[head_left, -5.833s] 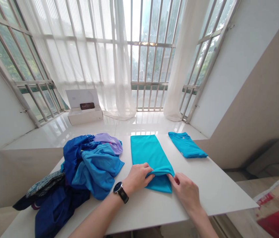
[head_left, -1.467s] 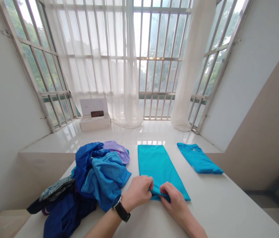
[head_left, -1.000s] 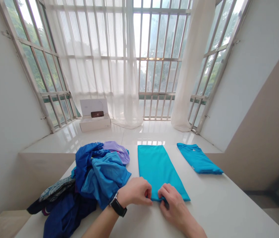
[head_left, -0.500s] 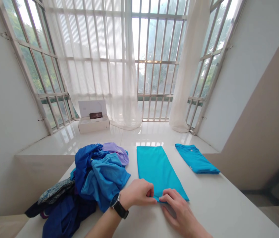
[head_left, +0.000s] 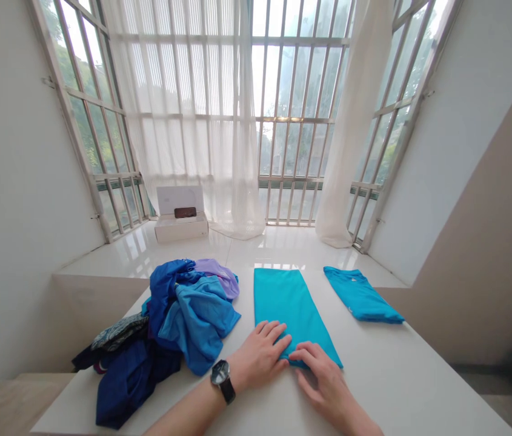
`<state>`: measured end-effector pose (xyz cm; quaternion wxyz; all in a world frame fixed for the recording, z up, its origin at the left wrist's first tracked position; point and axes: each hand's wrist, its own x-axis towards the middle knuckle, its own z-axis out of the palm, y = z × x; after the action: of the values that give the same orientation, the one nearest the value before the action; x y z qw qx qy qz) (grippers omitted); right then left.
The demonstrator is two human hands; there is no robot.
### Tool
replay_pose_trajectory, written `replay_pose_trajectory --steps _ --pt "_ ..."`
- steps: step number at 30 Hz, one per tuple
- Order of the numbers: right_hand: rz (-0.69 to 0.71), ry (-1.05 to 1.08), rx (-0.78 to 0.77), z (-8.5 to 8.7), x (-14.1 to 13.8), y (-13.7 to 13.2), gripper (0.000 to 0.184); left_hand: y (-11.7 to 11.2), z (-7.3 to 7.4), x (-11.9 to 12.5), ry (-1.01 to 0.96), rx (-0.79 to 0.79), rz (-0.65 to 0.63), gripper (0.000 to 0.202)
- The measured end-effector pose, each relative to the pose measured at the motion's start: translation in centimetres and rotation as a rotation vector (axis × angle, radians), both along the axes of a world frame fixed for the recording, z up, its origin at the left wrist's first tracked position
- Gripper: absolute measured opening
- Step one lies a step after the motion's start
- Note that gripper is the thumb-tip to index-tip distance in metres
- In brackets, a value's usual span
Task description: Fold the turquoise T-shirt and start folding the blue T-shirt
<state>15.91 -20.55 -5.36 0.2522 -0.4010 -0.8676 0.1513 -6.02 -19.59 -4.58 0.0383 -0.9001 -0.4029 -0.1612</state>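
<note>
A turquoise garment [head_left: 285, 297], folded into a smooth long panel, lies flat on the white table in front of me. My left hand [head_left: 265, 354], with a black-strapped watch [head_left: 220, 372] on the wrist, rests on its near left corner, fingers spread and flat. At the near edge, my right hand [head_left: 322, 375] has curled fingers and thumb closed about the fabric's border. To the right lies a folded blue T-shirt [head_left: 362, 295] with a small white logo, apart from both hands. A loose heap of blue clothes [head_left: 201, 315] sits left of my left hand.
The white table [head_left: 401, 387] ends in an edge on the right. Dark navy cloth [head_left: 131, 381] and a patterned piece [head_left: 119, 333] lie in the heap's near left part. On the window ledge stand a white box [head_left: 182, 229] with a phone [head_left: 185, 212], below sheer curtains [head_left: 232, 151].
My left hand has let go of the near edge and opened flat onto the garment's corner. The right hand stays at the edge. The view has shifted slightly.
</note>
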Motion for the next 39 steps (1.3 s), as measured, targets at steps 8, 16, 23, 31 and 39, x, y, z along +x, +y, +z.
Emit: replay_pose_trajectory --steps 8,16,23,31,39 --pt "-0.015 0.088 0.017 -0.3 0.3 -0.3 0.023 -1.4 1.2 0.9 0.21 0.026 0.027 0.007" --pt "-0.119 0.005 0.154 -1.7 0.1 0.4 0.04 -0.5 0.5 2.5 0.264 0.044 0.075 0.01" --pt "-0.146 -0.155 0.168 -0.4 0.9 2.1 0.041 0.3 1.6 1.5 0.023 -0.228 0.166 0.024" --pt "-0.193 -0.194 0.177 -1.7 2.0 2.4 0.049 -0.4 1.2 1.5 0.067 -0.163 0.132 0.028" --pt "-0.146 -0.104 0.223 -1.5 2.9 2.3 0.043 -0.5 0.5 1.9 0.107 -0.125 0.188 0.01"
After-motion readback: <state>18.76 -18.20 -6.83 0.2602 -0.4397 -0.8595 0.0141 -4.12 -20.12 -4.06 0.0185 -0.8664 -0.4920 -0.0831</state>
